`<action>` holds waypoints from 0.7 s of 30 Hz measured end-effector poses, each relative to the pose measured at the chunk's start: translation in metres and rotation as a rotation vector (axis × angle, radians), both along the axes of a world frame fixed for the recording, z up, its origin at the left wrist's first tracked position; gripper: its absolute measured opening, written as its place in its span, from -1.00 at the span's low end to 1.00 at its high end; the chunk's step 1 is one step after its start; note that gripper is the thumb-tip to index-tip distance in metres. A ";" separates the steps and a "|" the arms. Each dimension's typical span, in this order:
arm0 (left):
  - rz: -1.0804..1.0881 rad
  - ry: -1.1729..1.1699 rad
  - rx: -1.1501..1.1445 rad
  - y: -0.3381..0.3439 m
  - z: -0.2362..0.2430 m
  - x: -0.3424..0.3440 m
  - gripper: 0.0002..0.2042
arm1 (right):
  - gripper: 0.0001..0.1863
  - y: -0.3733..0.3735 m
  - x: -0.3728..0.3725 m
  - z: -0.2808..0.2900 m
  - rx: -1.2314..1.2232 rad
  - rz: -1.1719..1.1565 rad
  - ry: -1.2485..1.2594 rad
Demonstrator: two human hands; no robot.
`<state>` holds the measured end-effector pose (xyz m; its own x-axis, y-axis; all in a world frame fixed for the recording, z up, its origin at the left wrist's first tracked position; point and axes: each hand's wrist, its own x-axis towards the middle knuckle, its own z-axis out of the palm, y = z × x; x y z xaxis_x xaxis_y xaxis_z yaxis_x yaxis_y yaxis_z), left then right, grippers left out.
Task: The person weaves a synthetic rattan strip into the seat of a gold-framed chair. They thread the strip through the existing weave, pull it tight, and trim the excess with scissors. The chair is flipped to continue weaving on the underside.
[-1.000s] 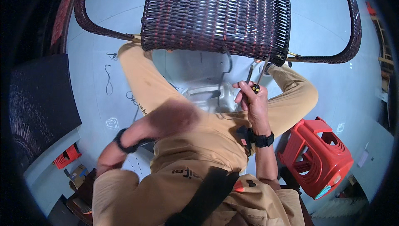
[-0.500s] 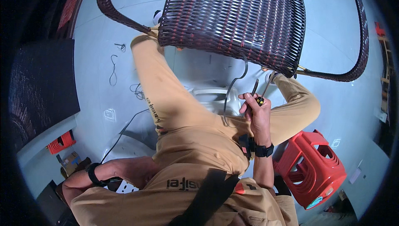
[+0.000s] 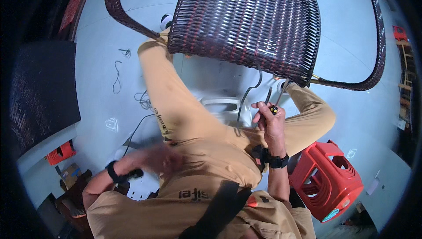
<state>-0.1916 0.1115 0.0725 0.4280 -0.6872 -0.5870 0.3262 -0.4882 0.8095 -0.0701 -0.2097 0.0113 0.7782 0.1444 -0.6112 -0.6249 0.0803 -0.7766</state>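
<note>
A dark woven wicker chair (image 3: 246, 19) with looped armrests lies tipped before me, its woven panel facing up between my knees. From its near edge a dark flat weaving strip (image 3: 249, 91) hangs in a curve toward my lap. My right hand (image 3: 271, 120) is closed around a screwdriver-like tool (image 3: 274, 109) with a black and yellow handle, its thin metal shaft pointing at the chair's near right corner. A dark strip end also sticks up from that hand. Over my lap, my left hand (image 3: 165, 160) is smeared by motion; its fingers cannot be made out.
Stacked red plastic stools (image 3: 327, 182) stand at my right. A white plastic stool (image 3: 222, 107) sits between my legs. Loose strip coils (image 3: 117, 77) lie on the floor at left, near a dark panel (image 3: 46, 98). A red slotted plastic item (image 3: 60, 153) is farther down at left.
My left hand has come up from beside my waist to over my lap, moving right. My right hand keeps its hold on the tool, almost unmoved. The view has shifted slightly.
</note>
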 end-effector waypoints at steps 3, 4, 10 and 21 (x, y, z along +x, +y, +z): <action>0.281 -0.442 -0.006 0.003 -0.019 0.064 -0.80 | -0.77 0.005 0.002 0.011 0.131 -0.006 0.062; 0.488 -0.300 0.023 -0.011 -0.013 0.090 -0.78 | -0.77 0.008 0.002 0.016 0.162 -0.005 0.072; 0.771 -0.234 -0.289 -0.116 -0.013 0.163 -0.73 | -0.69 0.019 0.006 0.046 0.235 0.003 0.107; 0.899 0.043 -0.459 -0.144 -0.035 0.153 -0.90 | -0.74 0.023 0.000 0.037 0.286 0.069 0.105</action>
